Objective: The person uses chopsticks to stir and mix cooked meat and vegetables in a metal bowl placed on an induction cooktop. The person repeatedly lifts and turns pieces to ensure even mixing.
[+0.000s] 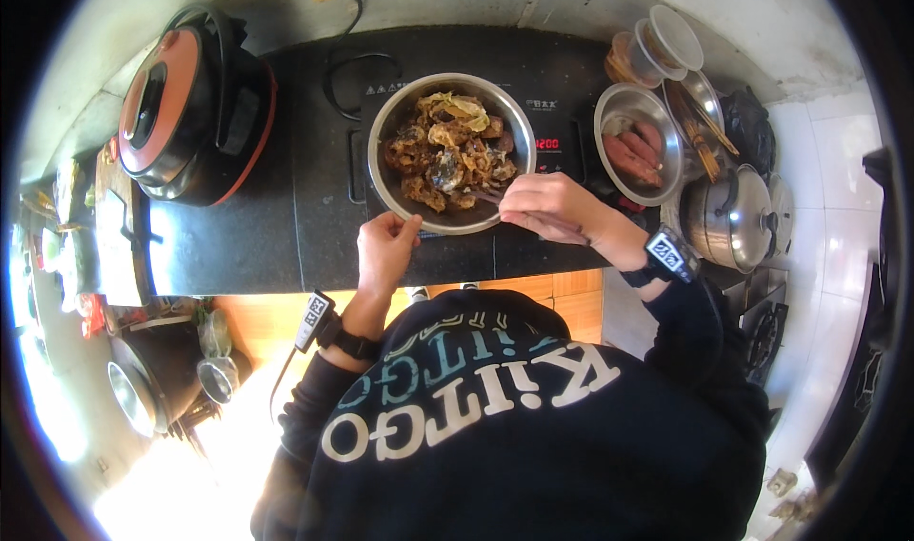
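Observation:
A round steel bowl (378, 181) full of brown, chunky cooked food (447, 152) stands on the black induction cooktop (557, 112). My left hand (386, 248) pinches the bowl's near-left rim between thumb and fingers. From the near right, my right hand (550, 206) grips a pair of dark chopsticks (487, 196). Their tips reach over the rim into the food at the bowl's near-right side, and their back ends stick out below my fingers. What exactly the tips touch is too small to tell.
At the left stands a black and orange electric cooker (190, 112). Right of the cooktop, a smaller steel bowl (603, 131) holds several long reddish pieces (636, 152). Beyond are stacked clear tubs (671, 41), a bundle of chopsticks (693, 131) and a lidded steel pot (743, 219).

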Demonstrator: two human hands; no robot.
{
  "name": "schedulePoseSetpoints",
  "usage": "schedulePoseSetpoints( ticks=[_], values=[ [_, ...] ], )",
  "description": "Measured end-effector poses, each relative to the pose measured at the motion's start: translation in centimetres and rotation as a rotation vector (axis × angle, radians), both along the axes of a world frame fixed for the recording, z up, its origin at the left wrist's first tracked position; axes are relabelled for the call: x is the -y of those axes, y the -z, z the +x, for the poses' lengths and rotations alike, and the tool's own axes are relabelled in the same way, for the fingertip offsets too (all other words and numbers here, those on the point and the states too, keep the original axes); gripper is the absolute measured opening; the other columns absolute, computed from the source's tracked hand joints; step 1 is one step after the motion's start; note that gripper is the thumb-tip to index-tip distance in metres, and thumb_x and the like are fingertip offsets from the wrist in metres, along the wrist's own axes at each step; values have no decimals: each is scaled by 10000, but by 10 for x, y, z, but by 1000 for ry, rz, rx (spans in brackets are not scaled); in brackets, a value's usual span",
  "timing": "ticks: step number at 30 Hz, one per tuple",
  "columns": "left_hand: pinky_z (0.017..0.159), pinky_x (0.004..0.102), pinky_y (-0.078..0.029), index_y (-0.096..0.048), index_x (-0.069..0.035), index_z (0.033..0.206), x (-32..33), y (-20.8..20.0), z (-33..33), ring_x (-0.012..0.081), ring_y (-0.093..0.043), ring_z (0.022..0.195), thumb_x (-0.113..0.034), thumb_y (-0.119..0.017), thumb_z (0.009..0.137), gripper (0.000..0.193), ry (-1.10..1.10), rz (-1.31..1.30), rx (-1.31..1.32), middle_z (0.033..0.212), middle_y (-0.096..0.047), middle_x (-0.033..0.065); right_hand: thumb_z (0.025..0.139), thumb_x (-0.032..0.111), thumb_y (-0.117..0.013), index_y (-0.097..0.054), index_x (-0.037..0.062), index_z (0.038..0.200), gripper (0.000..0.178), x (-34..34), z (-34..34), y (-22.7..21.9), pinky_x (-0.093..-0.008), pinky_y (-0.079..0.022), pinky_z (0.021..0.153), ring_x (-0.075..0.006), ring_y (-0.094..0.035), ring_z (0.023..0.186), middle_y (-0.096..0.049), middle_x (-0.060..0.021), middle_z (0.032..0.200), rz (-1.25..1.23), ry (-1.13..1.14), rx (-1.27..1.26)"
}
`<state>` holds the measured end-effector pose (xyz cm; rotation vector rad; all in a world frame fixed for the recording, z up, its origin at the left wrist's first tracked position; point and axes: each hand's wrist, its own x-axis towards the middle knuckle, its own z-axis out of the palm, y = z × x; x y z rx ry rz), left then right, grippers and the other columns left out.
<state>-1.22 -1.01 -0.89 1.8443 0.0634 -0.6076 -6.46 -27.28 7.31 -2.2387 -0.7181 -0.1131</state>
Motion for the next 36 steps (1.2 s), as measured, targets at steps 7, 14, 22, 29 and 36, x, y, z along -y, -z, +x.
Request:
schedulePoseSetpoints(
  ticks=[7, 14, 22, 29, 36],
  values=[
    [509, 227, -422, -660, 32, 742, -1, -1, -1, 67, -551, 532, -206, -705, 842, 262, 2, -57, -5, 595, -633, 45, 947, 108, -551, -609, -4, 822, 178, 11, -17, -51, -214, -461, 515, -123, -584, 562, -599, -72, 737, 362, 360, -150],
    [539, 221, -446, -659, 37, 754, -1, -1, 0, 76, -580, 549, -200, -708, 843, 258, 1, -59, -5, 604, -637, 49, 926, 71, -567, -593, 13, 850, 99, -20, -10, -14, -263, -479, 532, -179, -619, 596, -609, -84, 734, 273, 404, 17],
    [541, 222, -448, -661, 42, 761, -1, 0, -1, 77, -587, 556, -201, -707, 847, 263, -4, -46, -1, 609, -640, 57, 845, 40, -656, -596, 30, 825, 64, -26, -34, -15, -296, -509, 568, -249, -635, 653, -618, -98, 774, 124, 177, 83],
    [533, 219, -437, -660, 41, 753, -1, 2, -1, 69, -572, 550, -197, -702, 851, 261, -5, -75, -2, 604, -635, 50, 869, 45, -639, -610, 18, 847, 45, -32, -42, -3, -277, -511, 562, -220, -649, 650, -623, -102, 772, 210, 211, 44],
    [525, 211, -417, -656, 36, 738, -3, 4, -2, 57, -551, 546, -191, -698, 854, 258, -9, -74, -9, 599, -626, 38, 969, 124, -529, -608, -23, 848, 206, -26, -42, -14, -186, -498, 519, -120, -641, 585, -614, -81, 749, 520, 509, -91]
  ],
)
